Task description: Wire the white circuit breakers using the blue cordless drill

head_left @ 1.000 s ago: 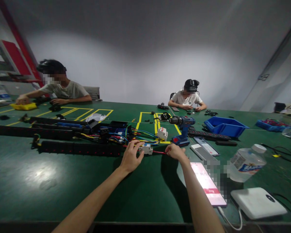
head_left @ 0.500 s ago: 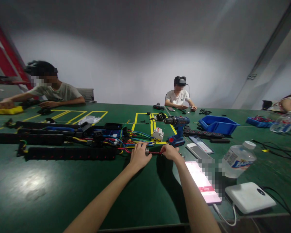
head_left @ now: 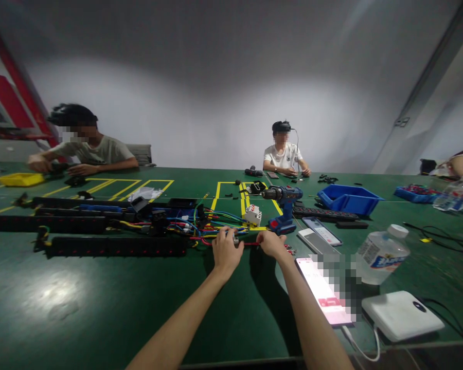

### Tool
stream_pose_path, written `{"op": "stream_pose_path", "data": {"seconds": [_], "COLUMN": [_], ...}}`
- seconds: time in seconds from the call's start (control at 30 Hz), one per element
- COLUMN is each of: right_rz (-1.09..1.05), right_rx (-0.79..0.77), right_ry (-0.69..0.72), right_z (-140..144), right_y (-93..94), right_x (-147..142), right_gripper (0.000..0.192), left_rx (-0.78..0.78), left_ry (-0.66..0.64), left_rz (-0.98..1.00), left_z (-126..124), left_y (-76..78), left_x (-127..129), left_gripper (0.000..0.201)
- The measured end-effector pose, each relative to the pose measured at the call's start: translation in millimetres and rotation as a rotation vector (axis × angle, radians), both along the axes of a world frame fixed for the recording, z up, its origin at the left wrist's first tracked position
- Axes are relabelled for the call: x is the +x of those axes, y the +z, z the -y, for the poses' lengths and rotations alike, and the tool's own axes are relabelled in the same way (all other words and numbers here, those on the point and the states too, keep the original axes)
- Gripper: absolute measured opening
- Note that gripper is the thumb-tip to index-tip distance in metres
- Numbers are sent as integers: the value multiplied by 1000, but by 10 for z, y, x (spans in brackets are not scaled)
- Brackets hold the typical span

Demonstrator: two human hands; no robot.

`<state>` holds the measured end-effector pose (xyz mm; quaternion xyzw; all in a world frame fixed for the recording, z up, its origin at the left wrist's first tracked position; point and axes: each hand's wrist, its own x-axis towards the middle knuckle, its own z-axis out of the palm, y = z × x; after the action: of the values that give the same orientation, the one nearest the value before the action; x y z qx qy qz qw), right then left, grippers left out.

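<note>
reaching forward over the green tabletop (head_left: 100, 303), the left hand (head_left: 226, 252) covers a small white breaker (head_left: 235, 238), its fingers curled down over it so that only a sliver of the breaker shows at the right edge of the hand. the right hand (head_left: 270, 243) sits just beside it, fingers pinched on a thin red wire (head_left: 250, 243) that runs between the two hands and into the breaker. both sit at the near end of a tangle of blue, red, yellow and green wires (head_left: 212, 218) that spreads away from the hands toward a long black power strip (head_left: 116, 246) lying flat to the left, with more black strips behind it. a second white breaker (head_left: 253, 215) stands upright just beyond the hands, on a yellow tape line. a blue cordless drill (head_left: 283, 203) stands on its battery base right of that breaker, near the right hand. to the right of the right forearm lies a phone (head_left: 322, 295) with a lit pink screen, a cable coming off its near end; two more phones lie farther back. a clear plastic bottle (head_left: 381, 252) lies on its side near a white power bank (head_left: 403, 314). a blue bin (head_left: 349, 198) sits behind the drill. across the tabletop two other people sit with their hands on small parts; a third shows at the far right edge.
</note>
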<state>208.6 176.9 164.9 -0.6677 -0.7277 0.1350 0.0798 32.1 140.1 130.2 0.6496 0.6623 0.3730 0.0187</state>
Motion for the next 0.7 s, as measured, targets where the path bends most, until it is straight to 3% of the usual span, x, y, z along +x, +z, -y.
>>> {"op": "stream_pose_path", "data": {"seconds": [0.43,0.7], "right_rz": [-46,-129], "right_rx": [40,135], "right_ry": [28,-128], "right_z": [27,-5], "right_y": [-13,70], "right_x": [-79,-10], "right_gripper": [31,28], "left_rx": [41,54], "left_ry": [26,28], "left_rz": [10,8], "left_z": [46,34], "left_y": [9,-4], "left_x": [14,16], "left_gripper": [29,28]}}
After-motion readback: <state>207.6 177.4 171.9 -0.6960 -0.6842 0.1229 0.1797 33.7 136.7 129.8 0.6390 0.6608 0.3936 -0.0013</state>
